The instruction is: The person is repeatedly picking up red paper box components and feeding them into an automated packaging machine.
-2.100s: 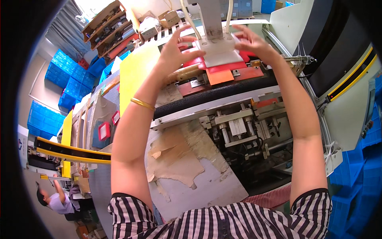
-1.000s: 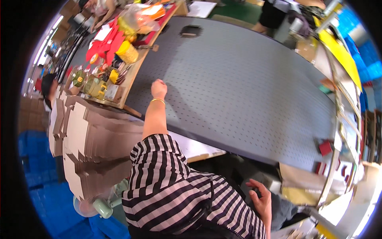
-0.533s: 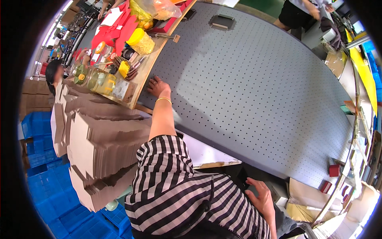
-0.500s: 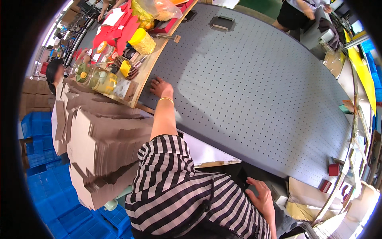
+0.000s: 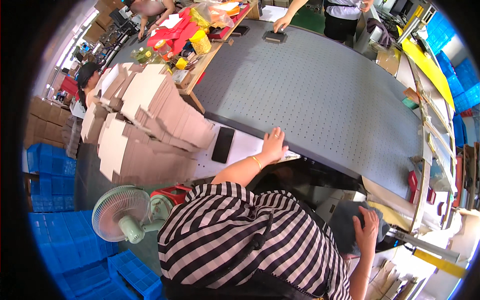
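Observation:
My left hand (image 5: 273, 146), with a ring and a bracelet at the wrist, rests on the near edge of a grey perforated table (image 5: 320, 100). Its fingers are stretched out and hold nothing. A black phone (image 5: 223, 145) lies on a white surface (image 5: 204, 169) to the left of this hand. My right hand (image 5: 368, 226) is low at the right, its fingers loosely spread over or against a dark grey padded thing (image 5: 344, 227). Whether it touches that thing, I cannot tell.
Tall stacks of cut cardboard (image 5: 150, 145) stand at left, near a green fan (image 5: 121, 212) and blue crates (image 5: 65, 240). A wooden bench (image 5: 196, 82) holds a yellow-lidded jar (image 5: 200, 42) and red paper. Across the table, another person's hand (image 5: 283, 23) touches a dark block (image 5: 275, 36).
My left hand has moved from the table's left side back to its near edge. My right hand has shifted rightward. The phone and fan have come into view, and another person's hand reaches the dark block.

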### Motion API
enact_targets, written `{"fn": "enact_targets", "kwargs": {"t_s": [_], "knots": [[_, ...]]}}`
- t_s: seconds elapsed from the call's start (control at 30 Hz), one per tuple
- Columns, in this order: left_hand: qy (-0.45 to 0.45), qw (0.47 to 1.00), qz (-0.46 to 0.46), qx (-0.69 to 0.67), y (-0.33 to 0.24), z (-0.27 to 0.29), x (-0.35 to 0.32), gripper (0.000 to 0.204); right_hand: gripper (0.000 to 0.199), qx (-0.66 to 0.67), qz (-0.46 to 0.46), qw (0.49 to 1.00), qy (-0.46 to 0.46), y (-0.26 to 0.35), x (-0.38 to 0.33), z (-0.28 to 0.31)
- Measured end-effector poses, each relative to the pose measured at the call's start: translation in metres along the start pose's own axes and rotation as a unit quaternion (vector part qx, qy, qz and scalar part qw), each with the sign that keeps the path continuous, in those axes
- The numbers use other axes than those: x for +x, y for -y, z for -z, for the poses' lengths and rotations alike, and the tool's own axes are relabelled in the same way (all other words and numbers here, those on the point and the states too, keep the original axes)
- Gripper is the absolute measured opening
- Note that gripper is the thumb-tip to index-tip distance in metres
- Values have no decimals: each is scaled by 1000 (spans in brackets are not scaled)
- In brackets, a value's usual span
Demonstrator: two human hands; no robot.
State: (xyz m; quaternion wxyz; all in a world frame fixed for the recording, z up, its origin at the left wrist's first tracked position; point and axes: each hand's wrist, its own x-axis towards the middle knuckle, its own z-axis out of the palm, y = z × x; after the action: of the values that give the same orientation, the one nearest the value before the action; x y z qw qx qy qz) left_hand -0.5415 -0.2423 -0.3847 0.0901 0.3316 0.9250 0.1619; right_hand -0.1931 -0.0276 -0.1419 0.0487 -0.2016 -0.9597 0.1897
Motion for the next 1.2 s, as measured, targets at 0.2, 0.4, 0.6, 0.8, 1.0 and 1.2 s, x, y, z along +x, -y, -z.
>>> {"fn": "enact_targets", "kwargs": {"t_s": [0.2, 0.4, 0.6, 0.8, 1.0, 1.2], "knots": [[54, 994, -42, -80, -3, -29, -80, 46, 27, -93, 107, 988, -60, -4, -25, -21], [29, 996, -55, -68, 15, -17, -135, 26, 27, 282, 113, 950, 76, 71, -15, 37], [-40, 992, -61, -100, 13, -27, -139, 18, 35, 428, 621, 646, 117, 203, -38, 108], [7, 987, -47, -151, 10, -13, -138, 20, 22, 410, 722, 553, 65, 248, -51, 104], [155, 969, -11, -192, -11, 10, -118, 24, 27, 358, 719, 579, 141, 255, -53, 122], [202, 956, -134, -164, -44, 31, -80, 26, 28, 382, 769, 513, -4, 247, -44, 124]]}}
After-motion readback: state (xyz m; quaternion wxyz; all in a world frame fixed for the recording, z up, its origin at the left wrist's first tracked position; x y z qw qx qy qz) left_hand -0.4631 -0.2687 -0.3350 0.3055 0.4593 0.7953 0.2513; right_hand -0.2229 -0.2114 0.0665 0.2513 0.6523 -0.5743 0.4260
